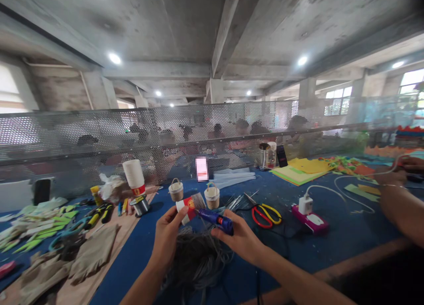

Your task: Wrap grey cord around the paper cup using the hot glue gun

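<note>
My left hand (167,235) pinches the paper cup (190,205) by its base; my right hand (241,239) grips the glue gun (217,220), nozzle at the cup.

left hand (167,236) gripping paper cup (189,206); right hand (240,239) holding glue gun (217,219)

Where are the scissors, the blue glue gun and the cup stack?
scissors (257,207), head view, where the handles join.
blue glue gun (215,218), head view, on its barrel.
cup stack (133,174), head view, on the white side.
</note>
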`<action>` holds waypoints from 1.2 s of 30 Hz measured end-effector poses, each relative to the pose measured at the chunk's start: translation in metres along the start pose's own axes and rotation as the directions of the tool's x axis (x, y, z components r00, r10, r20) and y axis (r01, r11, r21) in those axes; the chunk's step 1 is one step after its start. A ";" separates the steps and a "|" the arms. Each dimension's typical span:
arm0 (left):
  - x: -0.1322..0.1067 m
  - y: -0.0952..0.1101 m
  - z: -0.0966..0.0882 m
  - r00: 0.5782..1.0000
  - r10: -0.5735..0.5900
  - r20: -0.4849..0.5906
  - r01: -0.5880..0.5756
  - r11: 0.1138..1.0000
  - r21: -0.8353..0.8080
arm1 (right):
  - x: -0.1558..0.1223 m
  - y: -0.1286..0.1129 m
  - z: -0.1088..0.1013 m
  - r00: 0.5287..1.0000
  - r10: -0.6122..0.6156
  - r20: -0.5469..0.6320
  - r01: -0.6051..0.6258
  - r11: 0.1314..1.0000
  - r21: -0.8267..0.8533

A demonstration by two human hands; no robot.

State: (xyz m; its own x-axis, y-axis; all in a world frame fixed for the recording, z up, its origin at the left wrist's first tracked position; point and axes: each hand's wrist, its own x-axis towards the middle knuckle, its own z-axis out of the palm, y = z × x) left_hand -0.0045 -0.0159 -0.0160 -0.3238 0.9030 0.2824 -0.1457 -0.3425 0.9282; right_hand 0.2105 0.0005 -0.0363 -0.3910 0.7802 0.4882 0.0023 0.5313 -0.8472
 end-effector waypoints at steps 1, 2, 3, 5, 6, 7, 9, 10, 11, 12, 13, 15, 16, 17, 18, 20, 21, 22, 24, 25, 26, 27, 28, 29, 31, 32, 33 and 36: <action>0.000 0.001 0.000 1.000 -0.001 0.000 0.001 1.000 0.002 | 0.000 0.000 0.000 1.000 -0.001 -0.003 0.001 1.000 -0.006; -0.001 0.001 0.000 1.000 -0.001 0.000 0.001 1.000 0.004 | 0.000 0.000 0.000 1.000 -0.004 -0.005 0.004 1.000 -0.009; -0.001 0.002 0.001 1.000 -0.003 0.000 0.003 1.000 0.007 | 0.000 -0.001 0.000 1.000 -0.008 -0.010 0.008 1.000 -0.008; -0.002 0.004 0.001 1.000 -0.009 0.000 0.009 1.000 0.005 | 0.000 -0.003 0.000 1.000 -0.016 -0.009 0.016 1.000 0.008; -0.002 0.004 0.002 1.000 -0.012 -0.002 0.012 1.000 0.002 | 0.000 -0.005 0.001 1.000 -0.021 -0.010 0.021 1.000 0.023; -0.002 0.005 0.002 1.000 -0.016 -0.003 0.016 1.000 -0.001 | 0.000 -0.007 0.001 1.000 -0.025 -0.008 0.026 0.999 0.038; -0.002 0.005 0.003 1.000 -0.020 -0.007 0.020 1.000 -0.008 | 0.000 -0.009 0.002 0.999 -0.033 -0.002 0.033 0.997 0.064; -0.002 0.005 0.003 1.000 -0.021 -0.007 0.020 1.000 -0.013 | 0.000 -0.010 0.002 0.999 -0.037 0.000 0.037 0.997 0.071; -0.002 0.005 0.003 1.000 -0.020 -0.006 0.020 1.000 -0.018 | 0.000 -0.009 0.002 0.999 -0.039 0.001 0.038 0.996 0.075; -0.002 0.005 0.003 1.000 -0.018 -0.006 0.018 1.000 -0.023 | 0.000 -0.008 0.002 0.999 -0.036 0.001 0.036 0.997 0.075; -0.002 0.005 0.003 1.000 -0.016 -0.003 0.016 0.999 -0.028 | 0.000 -0.007 0.002 1.000 -0.031 -0.003 0.031 0.997 0.074; -0.003 0.005 0.003 1.000 -0.013 0.006 0.013 0.999 -0.033 | 0.000 -0.005 0.002 1.000 -0.017 -0.014 0.018 0.998 0.067; -0.003 0.004 0.002 1.000 -0.013 0.011 0.014 0.999 -0.031 | 0.000 -0.005 0.001 1.000 -0.011 -0.017 0.012 0.998 0.061; -0.003 0.004 0.002 1.000 -0.013 0.012 0.013 1.000 -0.027 | 0.000 -0.005 0.001 1.000 -0.005 -0.017 0.006 0.999 0.051; -0.002 0.004 0.001 1.000 -0.014 0.010 0.014 1.000 -0.021 | 0.000 -0.006 0.000 1.000 0.000 -0.014 0.000 0.999 0.039; -0.002 0.003 0.001 1.000 -0.012 0.001 0.012 1.000 -0.012 | 0.000 -0.007 0.000 1.000 0.014 -0.004 -0.014 1.000 0.011; -0.002 0.003 0.001 1.000 -0.010 -0.003 0.010 1.000 -0.010 | -0.001 -0.007 0.000 1.000 0.020 -0.003 -0.020 1.000 0.000; -0.002 0.003 0.001 1.000 -0.008 -0.004 0.008 1.000 -0.010 | -0.001 -0.007 0.000 1.000 0.024 -0.006 -0.024 1.000 -0.006; -0.002 0.003 0.001 1.000 -0.004 0.002 0.004 1.000 -0.012 | -0.001 -0.006 0.000 1.000 0.022 -0.010 -0.022 1.000 -0.008; -0.002 0.003 0.002 1.000 -0.003 0.005 0.003 1.000 -0.015 | -0.001 -0.004 -0.001 1.000 0.019 -0.012 -0.019 1.000 -0.009; -0.003 0.004 0.002 1.000 -0.004 0.008 0.004 1.000 -0.019 | -0.001 -0.003 -0.001 1.000 0.018 -0.013 -0.018 1.000 -0.011; -0.003 0.004 0.002 1.000 -0.006 0.012 0.006 1.000 -0.022 | -0.001 -0.002 -0.001 1.000 0.015 -0.016 -0.015 1.000 -0.017; -0.003 0.004 0.003 1.000 -0.009 0.014 0.009 1.000 -0.022 | -0.001 -0.001 -0.001 1.000 0.012 -0.018 -0.012 1.000 -0.026; -0.003 0.005 0.003 1.000 -0.011 0.011 0.011 1.000 -0.020 | -0.001 -0.001 -0.001 1.000 0.007 -0.020 -0.007 0.999 -0.031; -0.003 0.005 0.003 1.000 -0.014 0.010 0.014 1.000 -0.013 | -0.001 -0.002 0.000 1.000 -0.003 -0.019 0.002 1.000 -0.019; -0.002 0.005 0.003 1.000 -0.014 0.010 0.014 1.000 -0.011 | 0.000 -0.002 0.000 1.000 -0.005 -0.019 0.005 1.000 -0.007; -0.002 0.005 0.003 1.000 -0.013 0.009 0.013 1.000 -0.010 | 0.000 -0.003 0.000 1.000 -0.005 -0.016 0.005 1.000 0.005; -0.001 0.005 0.003 1.000 -0.013 -0.005 0.013 1.000 -0.010 | 0.000 -0.005 0.000 1.000 0.001 -0.010 0.000 1.000 0.020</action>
State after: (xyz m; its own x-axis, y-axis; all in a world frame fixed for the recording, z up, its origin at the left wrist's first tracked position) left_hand -0.0017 -0.0180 -0.0112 -0.3264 0.9062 0.2689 -0.1593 -0.3331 0.9293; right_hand 0.2103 -0.0025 -0.0321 -0.3822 0.7837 0.4896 -0.0156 0.5243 -0.8514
